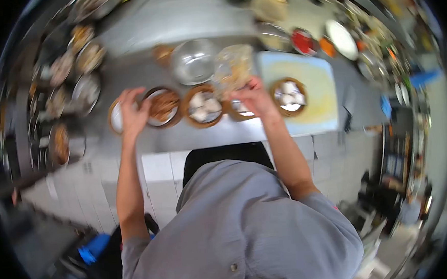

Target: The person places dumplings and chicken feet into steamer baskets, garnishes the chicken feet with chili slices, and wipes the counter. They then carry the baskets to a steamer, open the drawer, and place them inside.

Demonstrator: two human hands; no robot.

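metal bowl (195,62), plastic bag (234,66) behind basket row (204,124) near front edge of bench (218,135); cutting board (319,95) to the right. left hand (135,105), fingers parted, by leftmost basket (112,118); right hand (252,98) over fourth basket (240,114), can't tell if gripping.

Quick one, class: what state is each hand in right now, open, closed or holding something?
Left hand: open, at the leftmost round container.
Right hand: above a round basket; blur hides whether it holds anything.
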